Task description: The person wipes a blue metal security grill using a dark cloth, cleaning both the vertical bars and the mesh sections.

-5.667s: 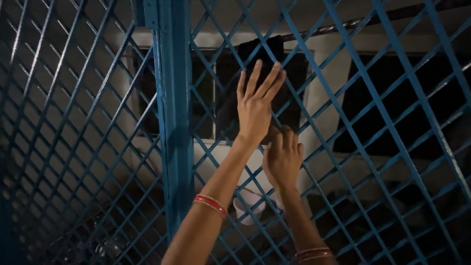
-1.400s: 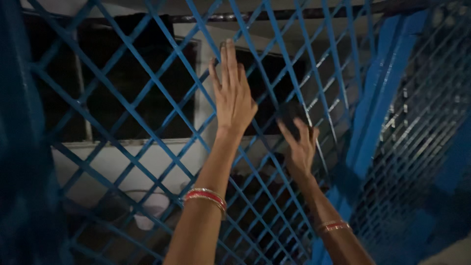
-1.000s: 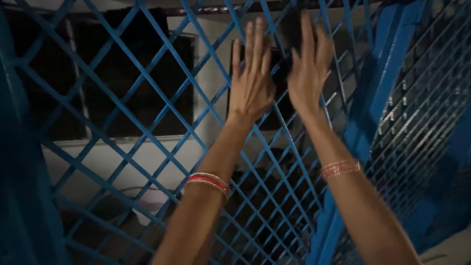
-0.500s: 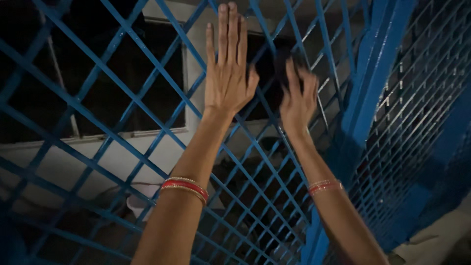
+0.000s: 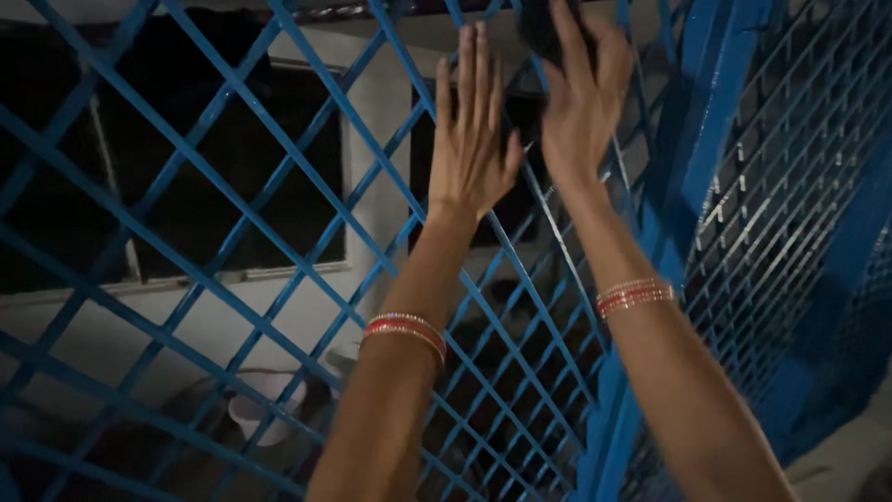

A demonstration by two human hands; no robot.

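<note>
Raised since the frame half a second earlier, the right hand (image 5: 581, 102) is now seen at the top centre of the frame, above the level of the left hand (image 5: 472, 139), where before it was lower and blurred with motion. A dark cloth (image 5: 544, 28) is pressed by the right hand against the blue metal grille (image 5: 232, 186), its fingers (image 5: 569, 37) spread over the cloth rather than closed round it; the wiping stroke is judged to have been carried upward along the bars. The left hand is laid flat and wide on the grille just left of it, fingers straight and together, nothing held. The grille is made of thin flat bars crossed in diamonds, painted a glossy blue, and is bounded on the right of the frame by a broad blue upright post (image 5: 692, 158). Red and gold bangles (image 5: 406, 330) are worn on both forearms. Behind the bars, a pale wall with dark windows (image 5: 214, 186) is seen at left, and a white bucket (image 5: 265, 409) at lower left.
</note>
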